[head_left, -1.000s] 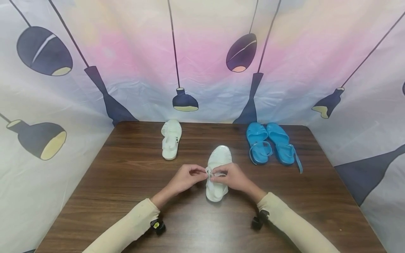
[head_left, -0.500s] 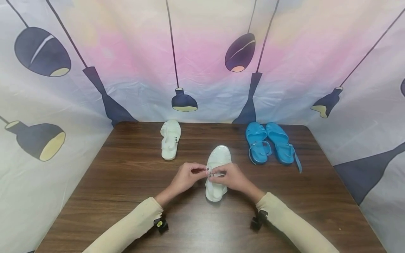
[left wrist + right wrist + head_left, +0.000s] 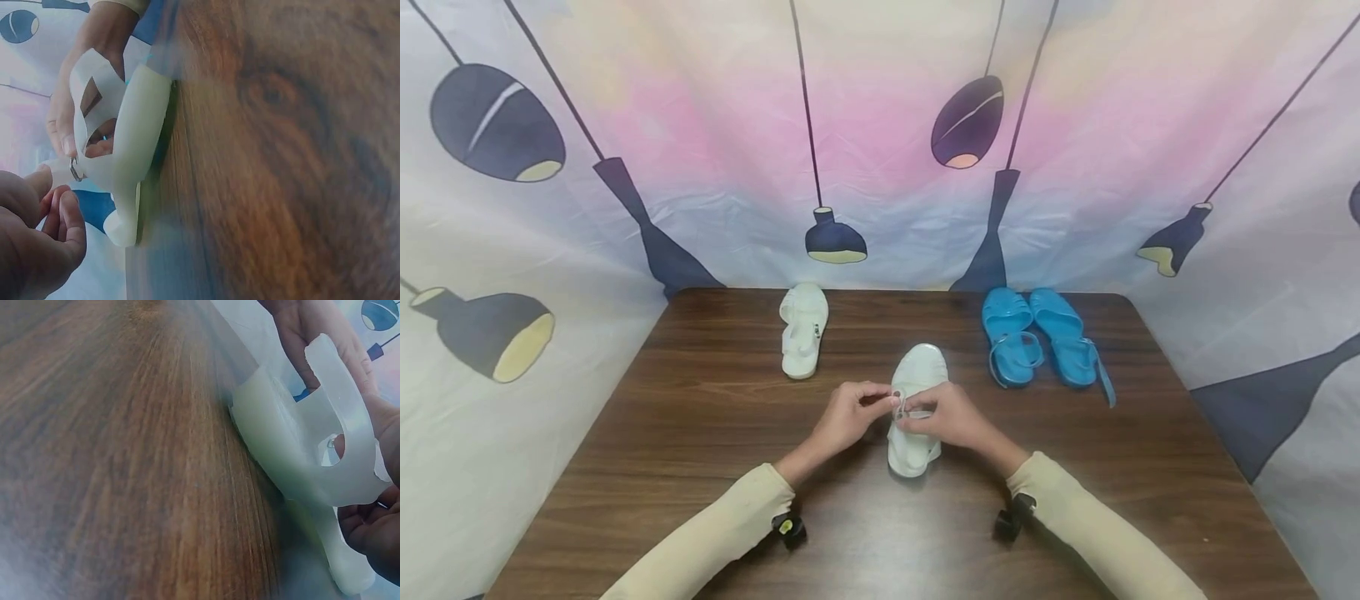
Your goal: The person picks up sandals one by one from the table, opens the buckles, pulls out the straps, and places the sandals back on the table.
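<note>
A white sandal (image 3: 921, 367) lies on the table, toe pointing away from me, between both hands. My left hand (image 3: 844, 417) pinches its strap end at the sandal's left side, with thumb and forefinger. From the right, my right hand (image 3: 951, 415) reaches over the sandal, thumb and forefinger gripping the strap at the buckle. The metal buckle (image 3: 75, 169) shows in the left wrist view, the strap running from it to the left thumb. In the right wrist view the sandal's heel part (image 3: 350, 425) stands up in front of the hands.
A second white sandal (image 3: 805, 333), its strap fastened, lies at the back left of the brown wooden table (image 3: 715, 358). Two blue sandals (image 3: 1015, 360) lie side by side at the back right, the outer one's strap hanging loose. A lamp-patterned curtain (image 3: 730, 125) stands behind.
My left hand has shifted slightly away from me and to the right along the sandal's strap. My right hand stays nearly still, and the sandal keeps its place.
</note>
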{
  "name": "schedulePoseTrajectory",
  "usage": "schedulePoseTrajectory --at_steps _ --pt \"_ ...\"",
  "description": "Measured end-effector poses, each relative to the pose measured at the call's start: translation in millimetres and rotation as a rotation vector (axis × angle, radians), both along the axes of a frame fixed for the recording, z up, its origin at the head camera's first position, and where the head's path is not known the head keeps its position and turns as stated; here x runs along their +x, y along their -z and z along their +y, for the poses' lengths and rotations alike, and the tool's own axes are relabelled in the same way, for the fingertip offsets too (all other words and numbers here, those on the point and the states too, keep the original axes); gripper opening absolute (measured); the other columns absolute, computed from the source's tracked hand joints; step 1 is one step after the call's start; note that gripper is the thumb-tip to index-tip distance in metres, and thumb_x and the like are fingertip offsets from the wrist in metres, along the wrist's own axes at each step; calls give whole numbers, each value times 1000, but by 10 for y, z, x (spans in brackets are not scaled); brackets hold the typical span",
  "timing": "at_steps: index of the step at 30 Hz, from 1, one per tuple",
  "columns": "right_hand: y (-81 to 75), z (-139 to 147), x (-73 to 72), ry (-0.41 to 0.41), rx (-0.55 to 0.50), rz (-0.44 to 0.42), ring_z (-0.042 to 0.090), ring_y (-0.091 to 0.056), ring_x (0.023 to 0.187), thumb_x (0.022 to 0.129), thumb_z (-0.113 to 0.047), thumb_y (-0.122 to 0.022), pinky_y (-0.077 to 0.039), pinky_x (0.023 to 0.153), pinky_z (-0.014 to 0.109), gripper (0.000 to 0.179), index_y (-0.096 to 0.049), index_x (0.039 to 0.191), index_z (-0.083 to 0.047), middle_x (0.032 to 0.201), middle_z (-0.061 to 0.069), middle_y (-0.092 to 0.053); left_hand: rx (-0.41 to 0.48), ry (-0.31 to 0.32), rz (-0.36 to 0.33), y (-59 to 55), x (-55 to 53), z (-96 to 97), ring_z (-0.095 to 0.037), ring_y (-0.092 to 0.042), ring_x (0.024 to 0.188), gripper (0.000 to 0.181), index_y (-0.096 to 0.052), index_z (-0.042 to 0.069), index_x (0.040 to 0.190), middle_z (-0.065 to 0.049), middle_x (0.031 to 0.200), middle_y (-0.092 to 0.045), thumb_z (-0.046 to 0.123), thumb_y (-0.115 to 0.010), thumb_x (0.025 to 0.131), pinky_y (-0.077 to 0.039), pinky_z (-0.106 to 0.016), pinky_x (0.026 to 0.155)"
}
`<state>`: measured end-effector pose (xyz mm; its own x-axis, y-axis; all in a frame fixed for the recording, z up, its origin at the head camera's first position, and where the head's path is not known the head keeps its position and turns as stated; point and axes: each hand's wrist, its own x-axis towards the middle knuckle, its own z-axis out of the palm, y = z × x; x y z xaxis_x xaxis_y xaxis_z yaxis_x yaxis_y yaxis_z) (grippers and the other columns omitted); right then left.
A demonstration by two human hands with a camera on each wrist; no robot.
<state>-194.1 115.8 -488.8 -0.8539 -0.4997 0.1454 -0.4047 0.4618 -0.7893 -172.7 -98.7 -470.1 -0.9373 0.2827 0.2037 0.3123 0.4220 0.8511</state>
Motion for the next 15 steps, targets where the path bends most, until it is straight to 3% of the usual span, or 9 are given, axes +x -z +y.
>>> schedulePoseTrajectory --at_steps 8,15 --pt "24 -8 5 -4 -9 22 6 -63 76 84 -32 -85 -56 66 23 17 -82 90 -17 85 -9 -76 -3 27 68 -127 -27 -7 -14 -71 93 15 -80 9 104 -3 102 -77 20 -75 95 -58 -28 80" --pt "34 6 19 45 6 12 7 -65 83 82 -34 -86 -57 74 25 20 -82 94 -18 90 -10 -77 -72 27 24 -221 -44 -184 -8 -66 82 13 -80 9 103 -1 98 -77 18 -76 94 -55 -24 71"
